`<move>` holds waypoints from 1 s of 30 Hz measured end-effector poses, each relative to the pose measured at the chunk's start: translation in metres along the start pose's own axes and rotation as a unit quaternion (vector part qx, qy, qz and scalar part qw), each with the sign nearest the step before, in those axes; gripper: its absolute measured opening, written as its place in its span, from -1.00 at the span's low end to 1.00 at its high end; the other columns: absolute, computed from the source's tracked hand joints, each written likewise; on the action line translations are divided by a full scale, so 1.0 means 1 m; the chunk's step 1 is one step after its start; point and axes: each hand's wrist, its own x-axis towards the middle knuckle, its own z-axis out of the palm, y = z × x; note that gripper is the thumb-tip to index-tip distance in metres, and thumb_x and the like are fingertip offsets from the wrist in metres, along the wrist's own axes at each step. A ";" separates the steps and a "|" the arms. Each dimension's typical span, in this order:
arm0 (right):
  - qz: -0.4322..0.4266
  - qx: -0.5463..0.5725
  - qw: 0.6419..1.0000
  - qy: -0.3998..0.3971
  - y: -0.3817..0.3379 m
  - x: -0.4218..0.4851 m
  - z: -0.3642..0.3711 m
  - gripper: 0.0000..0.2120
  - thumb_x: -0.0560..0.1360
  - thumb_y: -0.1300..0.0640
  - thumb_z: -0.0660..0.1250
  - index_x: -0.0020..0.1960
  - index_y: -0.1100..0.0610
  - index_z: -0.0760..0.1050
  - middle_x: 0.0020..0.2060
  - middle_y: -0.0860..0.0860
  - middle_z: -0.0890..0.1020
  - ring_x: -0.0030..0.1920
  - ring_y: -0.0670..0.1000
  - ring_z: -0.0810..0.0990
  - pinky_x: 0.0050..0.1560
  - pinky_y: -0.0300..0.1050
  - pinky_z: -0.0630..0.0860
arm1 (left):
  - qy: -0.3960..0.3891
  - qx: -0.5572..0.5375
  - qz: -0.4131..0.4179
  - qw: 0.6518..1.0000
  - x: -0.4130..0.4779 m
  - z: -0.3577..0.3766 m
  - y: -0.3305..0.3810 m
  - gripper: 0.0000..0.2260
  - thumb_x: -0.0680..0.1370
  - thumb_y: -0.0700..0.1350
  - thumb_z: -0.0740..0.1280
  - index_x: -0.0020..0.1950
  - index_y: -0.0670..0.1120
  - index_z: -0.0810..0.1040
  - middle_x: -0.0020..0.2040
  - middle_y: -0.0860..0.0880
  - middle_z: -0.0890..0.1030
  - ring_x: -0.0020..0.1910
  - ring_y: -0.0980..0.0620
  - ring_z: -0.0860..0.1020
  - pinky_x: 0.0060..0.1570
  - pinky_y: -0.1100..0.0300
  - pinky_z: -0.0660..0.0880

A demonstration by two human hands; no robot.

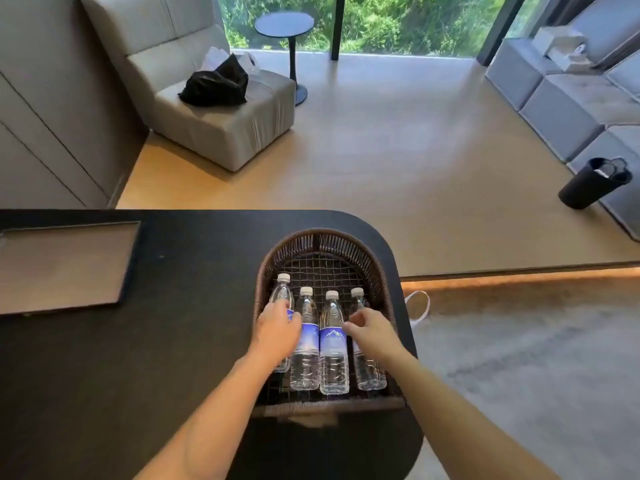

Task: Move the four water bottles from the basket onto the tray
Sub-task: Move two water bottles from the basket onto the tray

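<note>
Reaching into the wicker basket (323, 237) with both arms, the person begins the first pick. Four water bottles (334, 344) lie side by side on the basket's mesh floor, caps pointing away from the wearer; none is out yet. Left hand (278, 329) wraps over the leftmost bottle (282, 292) at its label, fingers curled round the body (grip appears closed, though the palm side is hidden). Right hand (372, 332) hovers over the rightmost bottle (367, 370) with fingers loosely bent and part-spread, touching or just short of it; which cannot be told. Tray (128, 258) sits empty at the far left of the dark table (194, 306), well apart from the basket. Suggested technique: grasp each bottle round its middle, lift clear of the basket wall before swinging left, and avoid nudging the two inner bottles, which could roll on the mesh.
</note>
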 end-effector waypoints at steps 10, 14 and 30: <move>0.022 -0.170 0.980 -0.105 -0.027 0.076 0.021 -0.70 0.53 -0.13 0.44 -0.18 0.04 0.44 -0.23 0.01 0.59 -0.06 0.10 0.61 -0.16 0.01 0.51 | -0.051 0.027 -0.077 0.995 0.082 0.016 0.006 -0.35 0.62 -0.01 0.32 0.56 -0.31 0.15 0.52 -0.30 0.28 0.49 -0.27 0.27 0.47 -0.09 0.20; 0.029 -0.200 0.973 -0.110 -0.024 0.089 0.026 -0.65 0.54 -0.20 0.40 -0.12 0.06 0.43 -0.10 0.07 0.67 -0.02 0.14 0.63 -0.14 0.00 0.48 | -0.060 0.027 -0.100 0.993 0.099 0.024 -0.001 -0.36 0.65 0.03 0.27 0.56 -0.34 0.16 0.50 -0.34 0.31 0.47 -0.30 0.30 0.45 -0.08 0.21; -0.022 -0.061 0.993 -0.095 -0.012 0.062 0.010 -0.51 0.37 -0.17 0.61 0.03 0.16 0.51 -0.06 0.05 0.58 -0.09 0.06 0.54 -0.10 0.01 0.54 | -0.023 0.046 0.017 0.999 0.081 0.016 -0.002 -0.60 0.45 0.02 0.54 0.18 -0.10 0.54 0.17 -0.12 0.45 0.23 -0.14 0.42 0.25 0.00 0.42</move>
